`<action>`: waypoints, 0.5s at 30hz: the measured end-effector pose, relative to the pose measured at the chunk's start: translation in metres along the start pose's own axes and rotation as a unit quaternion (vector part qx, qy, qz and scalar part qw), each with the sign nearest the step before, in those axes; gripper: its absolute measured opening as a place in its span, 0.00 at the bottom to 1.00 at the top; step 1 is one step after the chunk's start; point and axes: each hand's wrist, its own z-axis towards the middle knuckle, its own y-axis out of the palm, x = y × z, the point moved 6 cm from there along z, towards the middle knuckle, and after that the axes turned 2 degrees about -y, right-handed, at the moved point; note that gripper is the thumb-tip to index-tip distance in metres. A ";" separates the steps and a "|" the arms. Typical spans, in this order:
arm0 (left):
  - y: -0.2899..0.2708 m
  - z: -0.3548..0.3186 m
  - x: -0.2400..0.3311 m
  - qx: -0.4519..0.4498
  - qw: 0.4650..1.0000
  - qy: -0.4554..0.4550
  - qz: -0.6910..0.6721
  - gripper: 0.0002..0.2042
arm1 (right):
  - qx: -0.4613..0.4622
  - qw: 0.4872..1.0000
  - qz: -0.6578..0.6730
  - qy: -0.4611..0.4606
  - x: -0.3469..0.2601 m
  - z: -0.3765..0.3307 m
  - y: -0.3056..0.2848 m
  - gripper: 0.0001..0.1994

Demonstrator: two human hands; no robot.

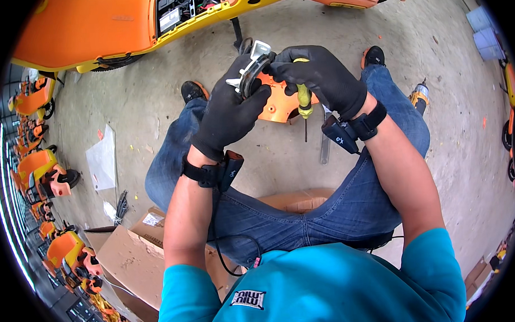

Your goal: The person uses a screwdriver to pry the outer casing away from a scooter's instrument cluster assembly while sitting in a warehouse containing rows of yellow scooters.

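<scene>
My left hand [230,108], in a black glove, is closed around a black and silver metal bracket-like part [254,73]. A bent silver plate sticks up from the part's top. My right hand [325,79], also gloved, holds a screwdriver [303,97] with a yellow-green handle, its dark shaft pointing down toward me. The fingertips of that hand reach the right end of the bracket, where the exact contact is hidden. Beneath and between both hands shows an orange plastic panel [277,106] with small holes.
A yellow and orange scooter body [94,30] with exposed wiring spans the far side. A cordless drill [420,95] stands right of my leg, and a flat metal tool [325,144] lies between my legs. Cardboard boxes [124,256] sit at left, more scooters [36,168] beyond.
</scene>
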 end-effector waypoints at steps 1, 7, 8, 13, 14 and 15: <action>-0.001 -0.001 0.000 -0.002 1.000 -0.001 0.001 0.26 | -0.011 1.000 -0.009 -0.009 -0.001 0.000 0.001 0.10; -0.002 -0.001 0.001 0.000 0.999 0.030 0.012 0.24 | -0.046 0.998 0.033 0.027 0.005 0.002 0.002 0.10; -0.002 -0.001 0.001 0.004 0.999 0.033 0.014 0.24 | -0.041 0.995 0.066 0.061 0.007 0.003 0.003 0.10; 0.001 0.000 0.001 0.018 1.000 0.021 -0.001 0.23 | -0.031 0.998 -0.028 -0.041 0.009 0.003 0.001 0.10; 0.001 0.000 0.001 0.019 0.999 0.039 0.016 0.23 | -0.022 0.993 -0.072 -0.093 0.007 0.002 0.002 0.10; 0.001 0.000 0.001 0.020 0.998 0.057 0.033 0.23 | -0.013 0.983 -0.116 -0.145 0.003 0.000 0.003 0.11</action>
